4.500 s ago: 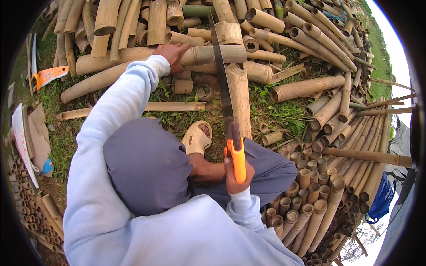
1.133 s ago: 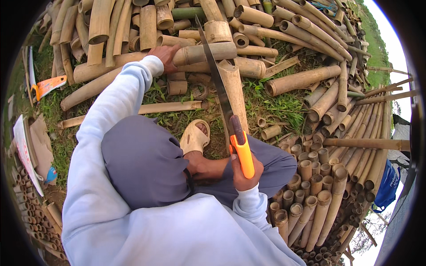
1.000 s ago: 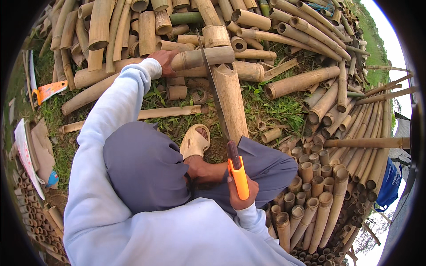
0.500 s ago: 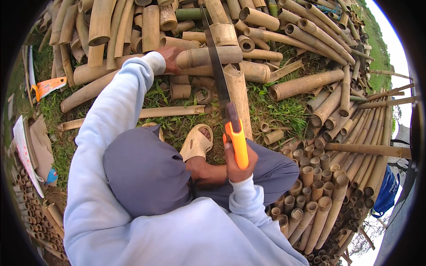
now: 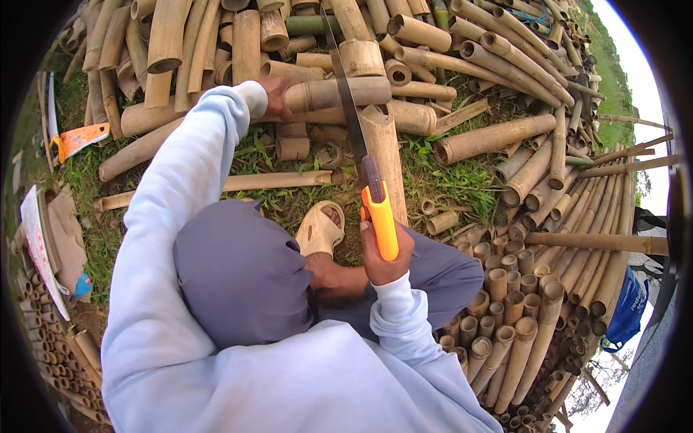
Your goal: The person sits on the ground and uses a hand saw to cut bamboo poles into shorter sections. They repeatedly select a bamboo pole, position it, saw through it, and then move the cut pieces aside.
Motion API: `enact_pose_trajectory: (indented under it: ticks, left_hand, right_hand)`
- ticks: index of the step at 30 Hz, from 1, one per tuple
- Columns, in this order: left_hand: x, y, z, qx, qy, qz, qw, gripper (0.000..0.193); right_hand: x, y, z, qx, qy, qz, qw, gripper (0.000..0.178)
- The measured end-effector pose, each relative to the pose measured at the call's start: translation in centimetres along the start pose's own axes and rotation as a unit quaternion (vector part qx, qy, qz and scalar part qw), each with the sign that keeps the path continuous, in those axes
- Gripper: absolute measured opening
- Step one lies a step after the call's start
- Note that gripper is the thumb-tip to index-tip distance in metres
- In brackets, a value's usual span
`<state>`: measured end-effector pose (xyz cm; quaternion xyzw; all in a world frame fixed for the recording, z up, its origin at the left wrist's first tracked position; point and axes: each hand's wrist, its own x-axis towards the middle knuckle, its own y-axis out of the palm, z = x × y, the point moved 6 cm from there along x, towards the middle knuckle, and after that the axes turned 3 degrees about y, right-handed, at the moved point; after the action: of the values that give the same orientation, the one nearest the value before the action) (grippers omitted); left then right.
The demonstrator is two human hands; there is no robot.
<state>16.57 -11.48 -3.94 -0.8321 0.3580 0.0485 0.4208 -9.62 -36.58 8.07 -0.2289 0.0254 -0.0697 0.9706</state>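
Note:
My left hand [image 5: 276, 98] is closed around the left end of a short bamboo tube [image 5: 310, 94], some of its fingers hidden behind the tube. The tube lies crosswise, above the top of a thick bamboo post [image 5: 384, 155]. My right hand [image 5: 388, 258] grips the orange handle of a hand saw [image 5: 383, 225]. Its long dark blade points away from me and passes across the tube, right of my left hand. How deep the teeth sit in the bamboo I cannot tell.
A large pile of cut bamboo [image 5: 245, 47] lies ahead. At the right, bamboo tubes [image 5: 516, 307] stand close together beside long poles. Another orange-handled saw [image 5: 84, 137] rests at the left on the grass. A blue bag [image 5: 626, 310] is at the far right.
My right hand and the saw have shifted slightly away from me and to the left, the blade still across the tube. My left hand keeps its hold on the tube.

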Motion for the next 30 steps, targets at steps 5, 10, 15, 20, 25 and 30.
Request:
enact_pose_trajectory:
  ticks: [5, 10, 15, 20, 25, 30]
  left_hand:
    - [0.7, -0.3, 0.4, 0.011, -0.018, -0.019, 1.0, 0.078]
    - [1.2, 0.4, 3.0, -0.037, 0.023, -0.009, 0.999, 0.071]
    - [-0.2, -0.7, -0.5, 0.03, -0.01, -0.037, 0.999, 0.078]
    - [-2.4, 0.4, -1.7, 0.187, -0.056, -0.132, 0.972, 0.08]
    - [-3.8, 3.2, -3.3, 0.263, -0.007, -0.238, 0.935, 0.063]
    - [-3.6, 2.2, -1.9, 0.314, 0.02, -0.291, 0.903, 0.053]
  right_hand:
    - [-6.2, -2.7, -0.2, -0.039, 0.009, 0.007, 0.999, 0.029]
    - [-5.8, -3.2, 1.2, -0.045, 0.033, 0.051, 0.997, 0.018]
    - [-6.0, -3.9, 2.8, -0.001, 0.014, -0.008, 1.0, 0.008]
    - [-3.1, -2.8, 2.1, 0.002, 0.041, 0.017, 0.999, 0.018]
    - [-4.5, -4.0, 3.4, -0.023, 0.03, 0.017, 0.999, 0.02]
    - [-1.7, -3.6, 3.6, -0.051, 0.08, 0.078, 0.992, 0.026]
